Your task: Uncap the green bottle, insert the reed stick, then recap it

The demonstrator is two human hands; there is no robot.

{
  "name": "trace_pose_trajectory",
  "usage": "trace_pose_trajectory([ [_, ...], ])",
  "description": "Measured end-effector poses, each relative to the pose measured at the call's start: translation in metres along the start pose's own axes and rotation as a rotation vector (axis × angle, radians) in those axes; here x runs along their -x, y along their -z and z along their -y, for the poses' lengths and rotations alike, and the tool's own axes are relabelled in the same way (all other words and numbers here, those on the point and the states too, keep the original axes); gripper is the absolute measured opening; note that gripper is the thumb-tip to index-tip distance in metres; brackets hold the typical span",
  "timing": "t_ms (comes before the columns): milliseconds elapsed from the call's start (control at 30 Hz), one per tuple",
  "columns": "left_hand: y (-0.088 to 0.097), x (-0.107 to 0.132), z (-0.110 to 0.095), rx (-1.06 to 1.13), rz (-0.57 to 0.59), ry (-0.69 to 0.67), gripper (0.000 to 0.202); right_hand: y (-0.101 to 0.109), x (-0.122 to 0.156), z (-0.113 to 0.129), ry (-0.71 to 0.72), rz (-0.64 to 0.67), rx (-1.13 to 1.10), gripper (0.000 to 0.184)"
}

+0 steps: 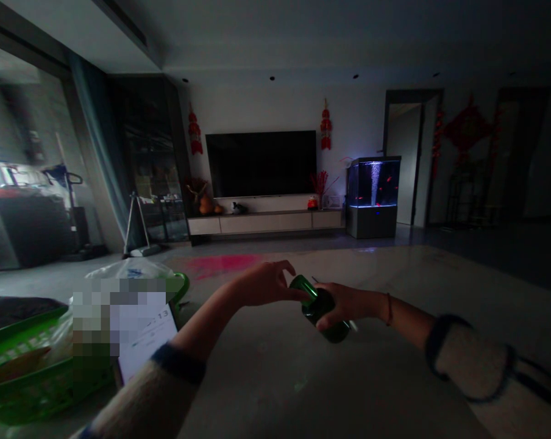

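Observation:
My right hand is wrapped round a dark green bottle, held tilted above the floor at centre. My left hand reaches over from the left, its fingertips pinched at the bottle's top end. Whether a cap is between those fingers is too dark to tell. Both forearms wear cream sleeves with dark cuffs, and a thin bracelet sits on my right wrist.
A green plastic basket with bags and a lit screen sits at lower left. Ahead are a television above a low cabinet, a lit fish tank, and a pink patch on the floor. The room is dim.

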State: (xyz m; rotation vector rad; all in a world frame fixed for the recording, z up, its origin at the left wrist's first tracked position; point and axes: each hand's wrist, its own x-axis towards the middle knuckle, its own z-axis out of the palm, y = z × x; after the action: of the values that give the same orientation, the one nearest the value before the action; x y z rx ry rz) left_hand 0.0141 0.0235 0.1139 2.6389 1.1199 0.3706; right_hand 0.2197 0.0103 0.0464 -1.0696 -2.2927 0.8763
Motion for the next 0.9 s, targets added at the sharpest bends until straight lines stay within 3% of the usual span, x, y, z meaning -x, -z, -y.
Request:
trace_pose_trajectory([
  [133,0.002,0.001,0.005,0.112,0.039,-0.103,0.071,-0.001,0.001,0.001,-0.001,-0.011,-0.021,0.053],
  [300,0.003,-0.002,0.011,0.096,0.08,-0.21,0.043,-0.001,0.001,0.001,-0.007,0.0,-0.029,0.053],
  [600,0.003,-0.003,0.009,0.021,0.031,-0.167,0.034,-0.001,0.001,-0.001,-0.015,-0.011,-0.027,0.054],
  [900,0.005,-0.004,0.019,0.106,0.01,-0.228,0.031,0.001,0.0,-0.002,-0.003,-0.03,-0.018,0.049],
])
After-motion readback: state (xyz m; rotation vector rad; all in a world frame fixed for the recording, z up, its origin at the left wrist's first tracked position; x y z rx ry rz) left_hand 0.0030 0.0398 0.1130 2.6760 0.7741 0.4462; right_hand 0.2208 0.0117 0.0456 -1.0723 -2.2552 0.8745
